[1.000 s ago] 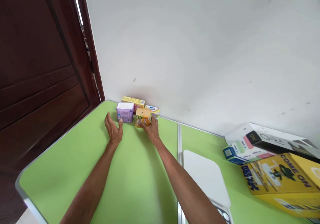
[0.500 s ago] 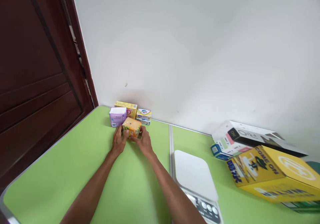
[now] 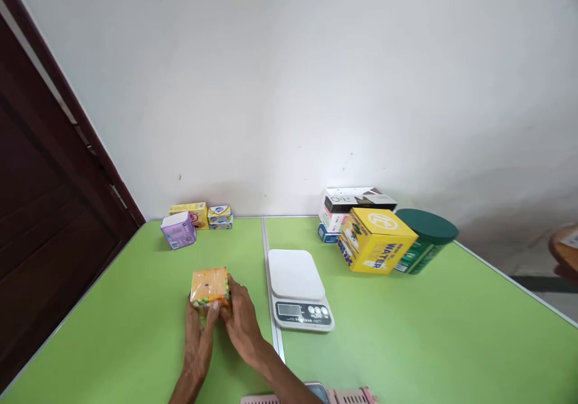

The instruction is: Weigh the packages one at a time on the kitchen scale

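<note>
An orange packet (image 3: 209, 285) sits low over the green table (image 3: 135, 326), held between both of my hands. My left hand (image 3: 197, 339) grips its near left side with fingers curled onto it. My right hand (image 3: 241, 326) wraps its right side. A white kitchen scale (image 3: 297, 288) stands just to the right of my hands.
A purple packet (image 3: 179, 230), a yellow box (image 3: 192, 212) and a small blue-white box (image 3: 220, 214) sit at the back left by the wall. A yellow carton (image 3: 376, 239), a green round tin (image 3: 423, 239) and a white box (image 3: 354, 202) stand back right. A dark door (image 3: 40, 211) is at left. A pink object (image 3: 352, 397) lies at the near edge.
Both hands took hold of the orange packet and drew it from the back corner toward me, to the table's middle beside the scale. The view swung right.
</note>
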The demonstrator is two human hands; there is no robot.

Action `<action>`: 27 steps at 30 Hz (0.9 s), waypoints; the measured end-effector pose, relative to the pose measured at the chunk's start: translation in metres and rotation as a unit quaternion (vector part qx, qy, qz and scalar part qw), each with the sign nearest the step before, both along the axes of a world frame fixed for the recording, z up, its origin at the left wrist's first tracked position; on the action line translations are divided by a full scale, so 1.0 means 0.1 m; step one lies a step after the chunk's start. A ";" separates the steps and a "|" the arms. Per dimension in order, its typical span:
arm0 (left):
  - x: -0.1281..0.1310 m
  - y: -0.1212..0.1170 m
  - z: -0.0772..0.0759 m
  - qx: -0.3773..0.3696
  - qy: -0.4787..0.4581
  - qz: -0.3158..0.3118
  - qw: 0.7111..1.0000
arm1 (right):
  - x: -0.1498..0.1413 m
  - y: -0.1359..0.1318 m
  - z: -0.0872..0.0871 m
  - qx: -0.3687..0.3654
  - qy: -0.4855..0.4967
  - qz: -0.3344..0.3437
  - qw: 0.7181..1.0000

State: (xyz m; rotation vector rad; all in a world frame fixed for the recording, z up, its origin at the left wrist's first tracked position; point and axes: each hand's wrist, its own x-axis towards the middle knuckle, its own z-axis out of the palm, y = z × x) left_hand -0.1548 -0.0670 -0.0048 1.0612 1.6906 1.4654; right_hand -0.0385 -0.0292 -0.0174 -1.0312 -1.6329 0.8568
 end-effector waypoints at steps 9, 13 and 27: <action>0.95 0.02 0.46 0.075 0.059 -0.155 0.983 | 1.31 -0.03 0.54 0.095 -0.065 -0.068 0.991; 1.37 0.25 0.52 0.087 0.065 -0.221 0.969 | 1.82 0.14 0.61 0.082 -0.113 -0.082 0.987; 1.49 0.58 0.33 0.061 0.124 -0.251 0.958 | 2.19 0.37 0.33 -0.024 -0.052 -0.086 0.995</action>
